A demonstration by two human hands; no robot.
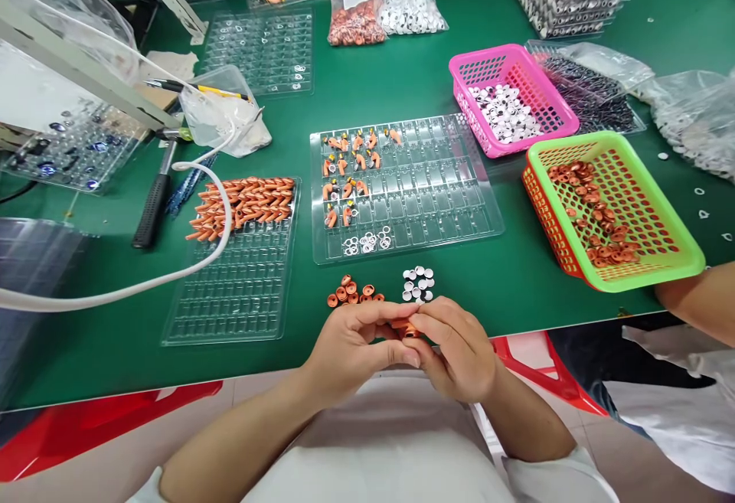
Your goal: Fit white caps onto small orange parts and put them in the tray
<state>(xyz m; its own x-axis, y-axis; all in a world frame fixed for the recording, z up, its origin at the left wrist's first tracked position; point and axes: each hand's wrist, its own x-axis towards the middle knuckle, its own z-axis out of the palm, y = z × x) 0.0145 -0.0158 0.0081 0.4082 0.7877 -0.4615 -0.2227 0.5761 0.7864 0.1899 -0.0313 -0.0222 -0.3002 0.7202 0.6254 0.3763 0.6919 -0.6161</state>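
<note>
A small orange part (407,328) with a dark opening is pinched between my two hands at the table's front edge. My left hand (359,342) closes on its left side with thumb and fingers, and my right hand (456,346) grips its right side. Fingers cover most of the part. Just beyond my left hand lie several orange round caps (351,291). White discs (418,284) are scattered just past my right hand. Farther off, a clear tray (425,197) bears orange curved parts (347,166) and white rings (367,240).
At left, another clear tray (230,304) holds orange tubular pieces (246,204), beside a hammer (155,200). A white cable (143,281) arcs over that tray. To the right stand a pink basket (488,143) and a green basket (660,273). Another person's arm (700,300) shows at far right.
</note>
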